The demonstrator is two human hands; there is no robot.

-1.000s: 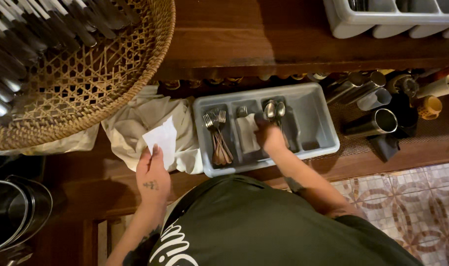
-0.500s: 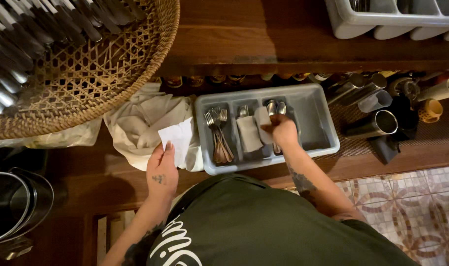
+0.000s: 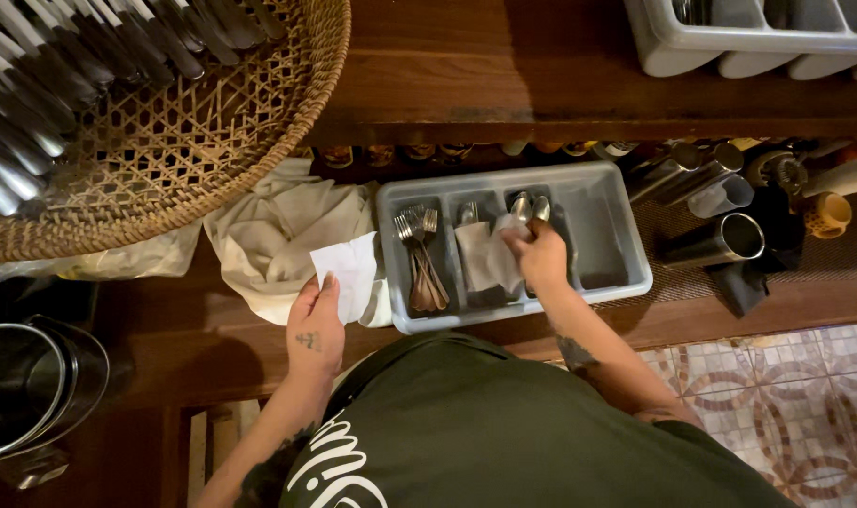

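Two hands, left (image 3: pixel 314 325) pinching white napkin (image 3: pixel 347 273), right (image 3: pixel 539 256) gripping shiny spoons (image 3: pixel 530 207) over grey tray (image 3: pixel 626 235).

1 cutlery tray (image 3: pixel 626 246), 2 spoons (image 3: pixel 530 207), 1 basket (image 3: pixel 259 122).

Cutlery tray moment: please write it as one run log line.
left hand: holds white napkin | right hand: on spoons in grey cutlery tray

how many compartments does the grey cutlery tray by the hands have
4, side by side in the grey cutlery tray: leftmost holds forks, next a white napkin, third spoons under the right hand, rightmost looks empty. The hand may hide some of the dividers.
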